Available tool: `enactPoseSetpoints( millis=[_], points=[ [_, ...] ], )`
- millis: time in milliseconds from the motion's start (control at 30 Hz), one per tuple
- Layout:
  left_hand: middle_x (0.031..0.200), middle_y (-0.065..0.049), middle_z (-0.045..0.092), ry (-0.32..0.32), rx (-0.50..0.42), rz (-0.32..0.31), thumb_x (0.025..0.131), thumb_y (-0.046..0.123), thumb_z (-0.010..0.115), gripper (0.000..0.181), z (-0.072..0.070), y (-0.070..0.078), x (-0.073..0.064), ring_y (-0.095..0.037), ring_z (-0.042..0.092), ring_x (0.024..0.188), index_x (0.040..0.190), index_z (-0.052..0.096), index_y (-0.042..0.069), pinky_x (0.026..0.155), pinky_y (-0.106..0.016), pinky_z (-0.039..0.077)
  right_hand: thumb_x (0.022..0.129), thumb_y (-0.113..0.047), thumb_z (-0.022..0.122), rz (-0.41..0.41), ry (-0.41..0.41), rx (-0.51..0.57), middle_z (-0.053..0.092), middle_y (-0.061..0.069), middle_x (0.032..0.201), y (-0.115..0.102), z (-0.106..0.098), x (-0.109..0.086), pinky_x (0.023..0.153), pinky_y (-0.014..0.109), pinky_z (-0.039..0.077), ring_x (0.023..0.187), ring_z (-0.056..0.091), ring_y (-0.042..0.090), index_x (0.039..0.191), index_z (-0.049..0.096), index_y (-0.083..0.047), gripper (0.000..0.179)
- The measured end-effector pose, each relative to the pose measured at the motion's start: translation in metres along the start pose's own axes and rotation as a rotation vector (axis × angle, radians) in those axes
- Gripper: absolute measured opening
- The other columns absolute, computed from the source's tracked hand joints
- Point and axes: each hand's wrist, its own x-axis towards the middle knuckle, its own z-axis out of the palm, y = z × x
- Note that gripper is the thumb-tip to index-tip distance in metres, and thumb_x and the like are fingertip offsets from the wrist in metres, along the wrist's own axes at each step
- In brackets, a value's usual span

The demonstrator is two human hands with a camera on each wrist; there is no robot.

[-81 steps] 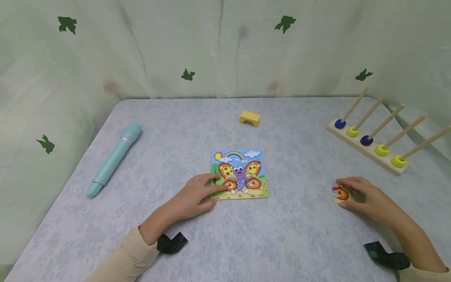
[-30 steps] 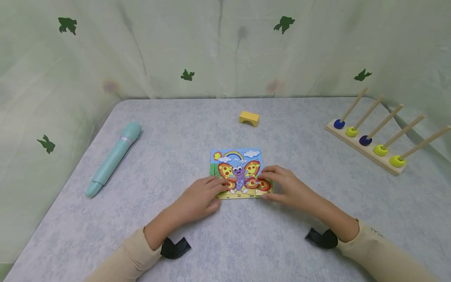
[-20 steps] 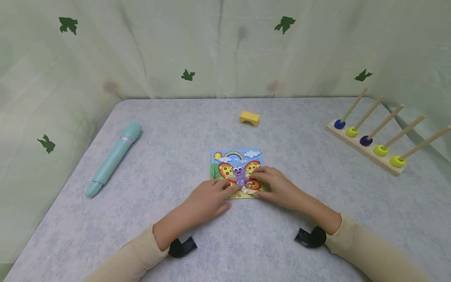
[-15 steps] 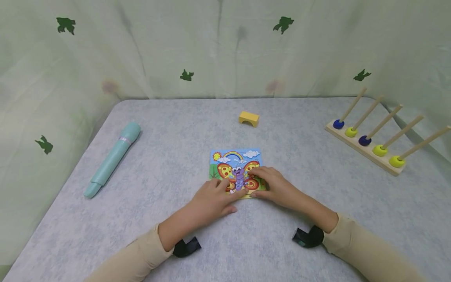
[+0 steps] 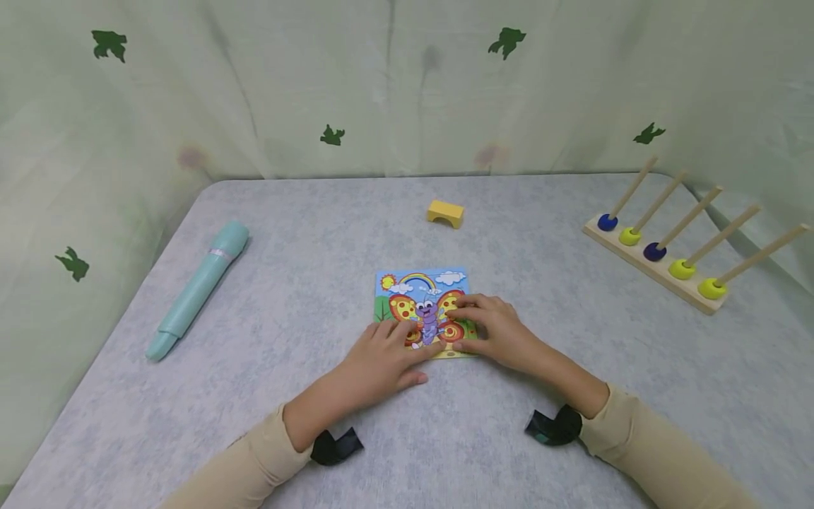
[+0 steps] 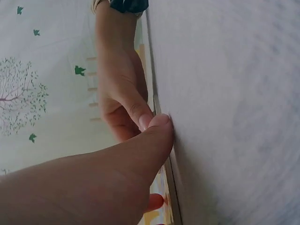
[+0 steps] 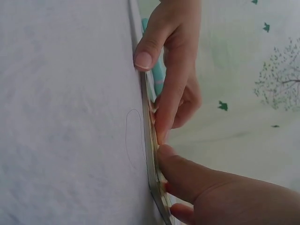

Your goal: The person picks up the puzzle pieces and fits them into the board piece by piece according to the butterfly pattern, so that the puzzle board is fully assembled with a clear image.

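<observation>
A square butterfly puzzle lies flat at the middle of the table. My left hand reaches over its lower left, with straight index finger touching the bottom part and the thumb just off the front edge. Across the lower right, my right hand spreads its fingers and thumb over the wing piece, which sits level with the picture around it. In the right wrist view the right thumb rests on top of the board, beside the left index finger. The left fingers cover the lower left wing.
A yellow arch block stands behind the puzzle. At the left lies a teal microphone-shaped thing. A wooden peg stand with blue and yellow beads occupies the right back. A pale curtain hangs behind the table.
My right hand has brought the wing piece from the right of the table onto the puzzle's lower right. My left hand has slid slightly right along the puzzle's bottom.
</observation>
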Motion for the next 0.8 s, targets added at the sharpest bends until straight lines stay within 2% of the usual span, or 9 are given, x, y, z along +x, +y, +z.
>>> enactPoseSetpoints(
  millis=[67,167,300,367,467,533,567,667,800],
  points=[
    [0.126,-0.01,0.041,-0.015,-0.048,-0.012,0.087,0.048,0.051,0.047,0.001,-0.001,0.0,-0.031,0.04,0.11,0.132,0.045,0.035,0.09,-0.052,0.031,0.077,-0.034,0.07,-0.001,-0.002,-0.031,0.045,0.007,0.129,0.0,-0.001,0.0,0.092,0.051,0.026,0.116,0.038,0.03,0.121,0.059,-0.016,0.048],
    [0.13,-0.01,0.037,-0.049,-0.132,-0.022,0.088,0.048,0.05,0.047,0.002,-0.004,0.0,-0.032,0.034,0.117,0.133,0.044,0.034,0.093,-0.06,0.022,0.077,-0.035,0.07,-0.004,-0.004,-0.05,0.043,0.007,0.131,0.001,-0.002,0.0,0.091,0.051,0.026,0.117,0.037,0.03,0.122,0.059,-0.019,0.049],
    [0.137,-0.013,0.03,-0.075,-0.286,-0.028,0.087,0.046,0.052,0.053,0.003,-0.021,-0.001,-0.033,0.029,0.122,0.136,0.04,0.031,0.097,-0.055,0.021,0.078,-0.036,0.069,0.005,-0.004,-0.034,0.04,0.009,0.133,0.002,-0.001,0.0,0.091,0.051,0.025,0.118,0.035,0.031,0.123,0.057,-0.018,0.05],
    [0.14,-0.015,0.025,-0.07,-0.367,-0.077,0.085,0.044,0.057,0.06,0.002,-0.035,-0.003,-0.033,0.025,0.125,0.139,0.036,0.026,0.099,-0.051,0.02,0.078,-0.038,0.069,0.03,-0.007,-0.024,0.036,0.01,0.137,0.002,0.0,0.0,0.093,0.052,0.023,0.121,0.032,0.032,0.126,0.055,-0.017,0.054],
    [0.144,-0.019,0.016,-0.082,-0.463,-0.212,0.08,0.043,0.064,0.08,0.0,-0.055,-0.008,-0.034,0.015,0.13,0.143,0.025,0.012,0.103,-0.049,0.015,0.078,-0.042,0.067,0.079,-0.02,-0.02,0.027,0.014,0.142,0.003,0.0,0.001,0.097,0.054,0.018,0.126,0.025,0.035,0.133,0.046,-0.016,0.064],
    [0.146,-0.019,0.013,-0.111,-0.489,-0.283,0.078,0.045,0.066,0.09,0.0,-0.066,-0.012,-0.035,0.01,0.132,0.143,0.019,0.005,0.104,-0.049,0.011,0.078,-0.044,0.066,0.101,-0.034,-0.019,0.022,0.015,0.144,0.003,0.0,0.001,0.099,0.055,0.015,0.128,0.02,0.037,0.136,0.041,-0.015,0.07],
    [0.146,-0.019,0.013,-0.13,-0.494,-0.299,0.077,0.046,0.066,0.093,0.0,-0.07,-0.014,-0.035,0.008,0.132,0.143,0.017,0.003,0.104,-0.049,0.009,0.078,-0.045,0.066,0.107,-0.043,-0.014,0.021,0.016,0.144,0.004,0.0,0.001,0.099,0.055,0.013,0.129,0.019,0.037,0.138,0.039,-0.015,0.072],
    [0.147,-0.014,0.014,-0.166,-0.498,-0.288,0.077,0.051,0.063,0.095,0.002,-0.074,-0.015,-0.034,0.008,0.133,0.143,0.016,0.002,0.103,-0.051,0.005,0.079,-0.047,0.064,0.121,-0.082,0.002,0.017,0.017,0.146,0.005,-0.002,0.0,0.1,0.056,0.011,0.13,0.015,0.037,0.14,0.034,-0.015,0.076],
    [0.148,-0.006,0.014,-0.176,-0.481,-0.257,0.078,0.057,0.058,0.093,0.006,-0.071,-0.011,-0.029,0.009,0.133,0.144,0.016,0.007,0.103,-0.052,0.001,0.078,-0.046,0.065,0.165,-0.147,0.016,0.013,0.017,0.147,0.006,-0.01,-0.003,0.1,0.057,0.012,0.131,0.011,0.037,0.142,0.03,-0.017,0.078]
  ],
)
